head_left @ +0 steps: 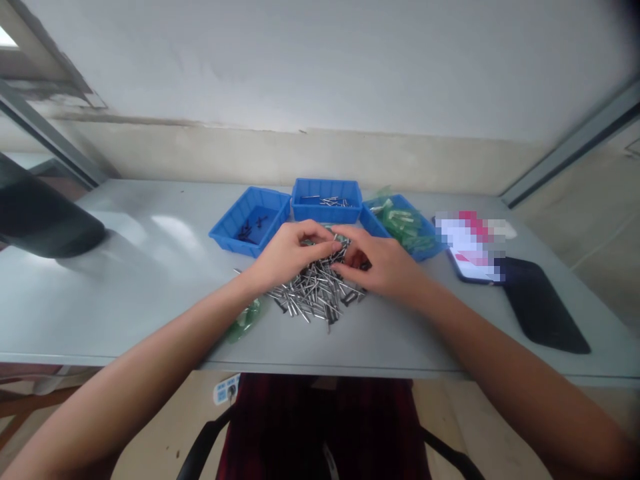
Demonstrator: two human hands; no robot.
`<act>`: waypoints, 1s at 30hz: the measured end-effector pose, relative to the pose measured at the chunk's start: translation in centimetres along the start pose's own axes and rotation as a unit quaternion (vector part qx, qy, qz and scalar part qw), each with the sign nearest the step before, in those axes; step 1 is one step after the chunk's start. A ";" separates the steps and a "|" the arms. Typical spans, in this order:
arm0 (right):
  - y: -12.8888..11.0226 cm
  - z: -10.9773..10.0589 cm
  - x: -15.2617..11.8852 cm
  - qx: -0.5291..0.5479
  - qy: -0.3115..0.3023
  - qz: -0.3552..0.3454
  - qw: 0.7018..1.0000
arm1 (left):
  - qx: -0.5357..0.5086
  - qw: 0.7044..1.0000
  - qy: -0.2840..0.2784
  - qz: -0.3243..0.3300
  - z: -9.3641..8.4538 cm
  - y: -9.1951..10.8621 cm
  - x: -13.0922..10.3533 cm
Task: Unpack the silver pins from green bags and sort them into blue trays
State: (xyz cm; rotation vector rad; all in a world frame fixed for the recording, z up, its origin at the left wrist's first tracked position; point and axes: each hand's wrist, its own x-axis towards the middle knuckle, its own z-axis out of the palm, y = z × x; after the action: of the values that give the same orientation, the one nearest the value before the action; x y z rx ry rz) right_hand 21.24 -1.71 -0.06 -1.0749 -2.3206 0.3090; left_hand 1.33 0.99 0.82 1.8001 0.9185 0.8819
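A heap of silver nails [305, 293], with several dark screws [349, 298] mixed in, lies on the grey table in front of me. Over the back of the heap, my left hand [295, 252] has its thumb and forefinger closed around a few nails. My right hand [385, 263] faces it from the other side, fingers curled in at the heap. Whatever sits between its fingertips is partly hidden. Behind my hands, the middle blue bin [327, 213] holds some silver nails. Small dark screws lie in the left blue bin [235, 223].
Green plastic bags [405, 227] fill the right blue bin [435, 252]. Another green bag [245, 321] lies beside my left forearm. A lit phone [465, 257] and a black flat object [545, 307] are at right. A dark cylinder [45, 213] stands at left.
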 end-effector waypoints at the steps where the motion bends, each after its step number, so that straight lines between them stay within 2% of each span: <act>1: 0.1 0.1 0.0 -0.003 0.005 -0.005 1.000 | 0.002 1.000 0.002 0.003 0.0 0.0 0.0; 6: 0.4 0.3 -0.1 -0.044 0.051 -0.033 0.997 | 0.008 1.000 0.008 0.011 0.1 0.0 0.0; 11: 0.7 0.3 0.0 -0.094 0.112 -0.055 0.988 | 0.000 0.999 0.048 0.015 0.1 0.2 0.0; 16: 0.5 0.3 0.0 -0.097 0.091 -0.052 0.990 | -0.005 0.998 0.057 0.028 0.0 0.3 0.0; 25: 0.4 0.5 0.0 -0.088 0.027 -0.079 0.993 | -0.032 0.999 0.038 0.006 0.1 0.3 -0.1; 27: 0.3 0.5 0.0 -0.085 0.033 -0.076 0.993 | -0.028 0.999 0.035 0.002 0.1 0.3 0.0; 30: 0.3 0.4 -0.1 -0.080 0.074 -0.063 0.992 | -0.013 0.999 0.038 0.001 0.0 0.3 0.0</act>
State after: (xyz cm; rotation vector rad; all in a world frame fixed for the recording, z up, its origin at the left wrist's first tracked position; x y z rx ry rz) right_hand 21.21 -1.61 -0.57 -0.9841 -2.2957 -0.0055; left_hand 1.42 0.90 1.12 1.7555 0.9483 0.9643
